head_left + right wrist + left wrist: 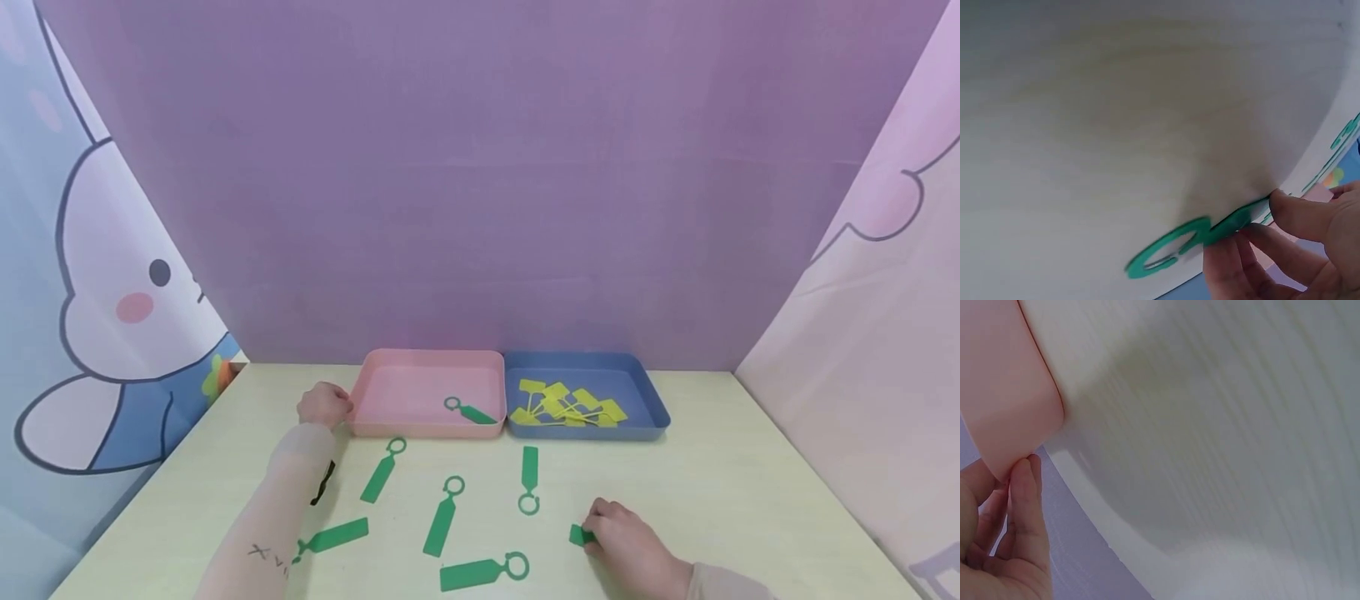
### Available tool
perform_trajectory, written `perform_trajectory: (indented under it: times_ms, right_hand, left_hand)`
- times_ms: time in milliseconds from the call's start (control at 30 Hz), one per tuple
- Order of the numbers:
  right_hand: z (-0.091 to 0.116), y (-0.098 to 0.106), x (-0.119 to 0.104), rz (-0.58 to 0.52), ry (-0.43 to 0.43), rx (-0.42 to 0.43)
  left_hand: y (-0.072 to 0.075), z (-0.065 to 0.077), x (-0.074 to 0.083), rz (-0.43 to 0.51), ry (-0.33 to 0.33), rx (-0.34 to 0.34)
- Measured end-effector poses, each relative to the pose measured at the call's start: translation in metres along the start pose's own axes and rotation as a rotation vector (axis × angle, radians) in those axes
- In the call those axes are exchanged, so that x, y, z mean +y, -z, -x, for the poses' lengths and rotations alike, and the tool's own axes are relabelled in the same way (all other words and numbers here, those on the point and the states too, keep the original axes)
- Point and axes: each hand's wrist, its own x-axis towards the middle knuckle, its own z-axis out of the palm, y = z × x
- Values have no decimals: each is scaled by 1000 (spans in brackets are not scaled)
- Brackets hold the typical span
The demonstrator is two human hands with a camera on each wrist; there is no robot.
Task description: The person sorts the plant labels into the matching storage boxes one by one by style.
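Observation:
My right hand (630,546) pinches a green tag (1227,225) between thumb and fingers, low over the table on the right. In the right wrist view the tag's ring end sticks out from the fingertips; part of its flat strip is covered by them. My left hand (324,406) is at the left side of the pink tray (412,387), its thumb and fingers pinching the tray's edge near a corner in the left wrist view. One green tag (476,414) lies in that tray, leaning by its front right corner.
Against the pink tray's right side stands a blue tray (645,421) with several yellow square-headed tags (555,407). Several green ring tags, among them one by the front (470,574) and one upright (530,467), lie scattered on the table. A purple cloth (480,208) hangs behind.

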Motion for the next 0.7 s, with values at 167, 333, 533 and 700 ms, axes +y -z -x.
perform_trajectory:
  times_ms: [167, 333, 533, 700]
  right_hand:
    - [-1, 0, 2, 75, 68, 28]
    - [-4, 4, 8, 20, 150, -20]
    - [-6, 5, 11, -83, 153, -38]
    - [-9, 5, 14, -148, 116, -65]
  left_hand:
    - [3, 0, 1, 13, -2, -9]
    - [4, 1, 2, 17, 3, -14]
    - [3, 1, 1, 10, 4, -16]
    - [0, -2, -2, 1, -5, -9]
